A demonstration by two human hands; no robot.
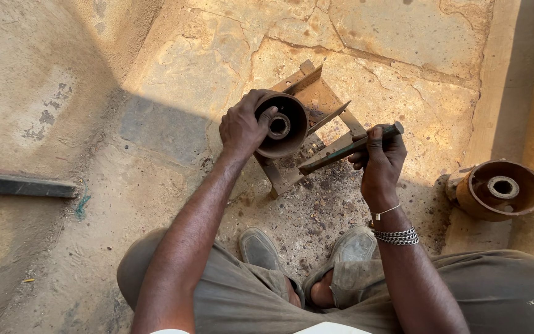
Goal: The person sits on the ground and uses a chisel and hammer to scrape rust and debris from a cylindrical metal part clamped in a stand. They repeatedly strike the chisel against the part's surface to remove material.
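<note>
My left hand (pixel 242 127) grips a rusty round metal hub (pixel 281 125), cup-shaped with a central bore, its thumb lying across the open face. The hub rests tilted on a rusty angle-iron frame (pixel 322 102) that lies on the stone floor. A dark metal rod (pixel 347 149) is clasped in my right hand (pixel 379 159); it slants down-left, and its lower tip lies on the frame just right of the hub. That wrist wears a chain bracelet and a thin band.
A second rusty hub (pixel 499 188) stands on the floor at the right beside a raised ledge. A dark flat bar (pixel 23 185) lies at the left. Grit covers the cracked stone floor (pixel 316 216) in front of my sandalled feet.
</note>
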